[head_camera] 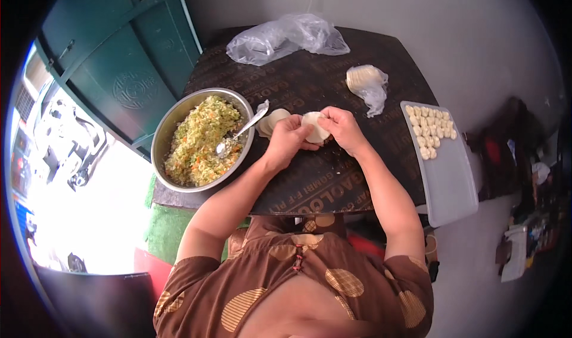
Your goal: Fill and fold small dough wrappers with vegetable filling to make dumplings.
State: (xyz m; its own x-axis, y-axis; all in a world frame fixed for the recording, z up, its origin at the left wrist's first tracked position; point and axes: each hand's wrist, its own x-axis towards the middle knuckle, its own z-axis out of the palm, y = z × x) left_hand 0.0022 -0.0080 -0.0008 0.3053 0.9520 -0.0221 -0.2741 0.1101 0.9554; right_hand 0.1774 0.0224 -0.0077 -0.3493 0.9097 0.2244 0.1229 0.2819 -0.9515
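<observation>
Both my hands pinch one round dough wrapper [316, 127] over the table, my left hand [290, 137] at its left edge and my right hand [343, 129] at its right edge. More round wrappers [272, 120] lie just beyond my left hand, partly hidden by it. To the left stands a steel bowl [157, 159] of chopped vegetable filling [201, 137], with a metal spoon [252, 120] resting in it, its handle over the rim. At the right, a pale plastic tray [449, 190] bears rows of folded dumplings [429, 126] at its far end.
Crumpled clear plastic bags [288, 38] lie at the far edge of the dark printed board table [308, 81]. A stack of wrappers in a plastic bag [367, 81] is at the back right. A green metal door [129, 70] stands open at the left.
</observation>
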